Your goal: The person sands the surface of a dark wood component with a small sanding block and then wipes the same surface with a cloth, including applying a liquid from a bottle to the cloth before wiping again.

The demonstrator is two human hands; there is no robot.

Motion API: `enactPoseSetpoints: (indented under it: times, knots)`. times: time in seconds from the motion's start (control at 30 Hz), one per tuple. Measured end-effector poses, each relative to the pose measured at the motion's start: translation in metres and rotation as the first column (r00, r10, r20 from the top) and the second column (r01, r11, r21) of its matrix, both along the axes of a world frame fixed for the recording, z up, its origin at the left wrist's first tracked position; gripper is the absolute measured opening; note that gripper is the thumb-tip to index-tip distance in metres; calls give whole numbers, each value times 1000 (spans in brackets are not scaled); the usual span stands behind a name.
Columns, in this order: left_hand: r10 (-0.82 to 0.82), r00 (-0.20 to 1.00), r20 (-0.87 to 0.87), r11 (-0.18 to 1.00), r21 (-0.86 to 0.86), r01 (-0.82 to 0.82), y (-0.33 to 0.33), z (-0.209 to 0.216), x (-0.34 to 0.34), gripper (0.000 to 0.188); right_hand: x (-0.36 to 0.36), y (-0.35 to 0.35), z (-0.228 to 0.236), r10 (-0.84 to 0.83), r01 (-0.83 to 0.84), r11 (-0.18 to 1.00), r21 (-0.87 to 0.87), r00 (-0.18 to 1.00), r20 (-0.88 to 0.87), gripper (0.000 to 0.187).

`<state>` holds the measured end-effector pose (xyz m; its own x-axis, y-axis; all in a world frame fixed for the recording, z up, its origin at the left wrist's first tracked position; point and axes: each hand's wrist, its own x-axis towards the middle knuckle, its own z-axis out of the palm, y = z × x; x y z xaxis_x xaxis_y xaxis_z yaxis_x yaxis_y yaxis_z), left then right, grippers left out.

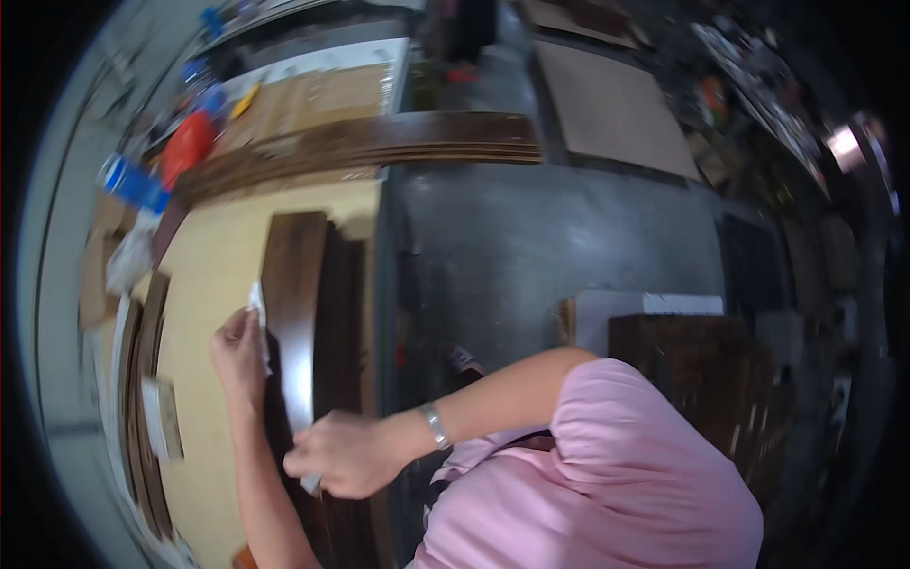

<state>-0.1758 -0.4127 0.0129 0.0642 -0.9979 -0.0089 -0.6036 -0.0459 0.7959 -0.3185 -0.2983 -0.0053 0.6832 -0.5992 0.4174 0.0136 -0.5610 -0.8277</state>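
Both hands, left hand (237, 346) and right hand (346, 453), pinching one white sheet (257, 313) (over one dark board (294, 313)).

Two hands (242, 351) work at one dark glossy board (292, 303); one stack of long dark planks (379, 142), one red bottle (188, 147) and one wristwatch (436, 425)

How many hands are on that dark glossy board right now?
2. The left hand presses a small white piece at the dark glossy board's left edge, mid-length. The right hand grips its near end, also with something white.
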Motion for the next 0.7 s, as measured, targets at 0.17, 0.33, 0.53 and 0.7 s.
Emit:
enactPoseSetpoints:
  times: [0.17, 0.33, 0.53, 0.7]
  knots:
    - [-144, 959, 244, 990, 42, 138, 3, -5, 14, 23, -13, -14, -5, -11, 12, 1000, -6, 995, 99, 17]
    - [-63, 973, 220, 997, 51, 53, -3, -14, 13, 26, -9, -17, -11, 17, -22, 999, 29, 987, 158, 15]
    - [-127, 968, 218, 982, -109, 153, -135, -8, -86, 30, -6, -12, -2, 55, -64, 996, 68, 989, 134, 16]
    - [-17, 984, 175, 979, -200, 52, -68, -35, -37, 27, -19, -21, 6, 98, -101, 991, 84, 994, 38, 19]
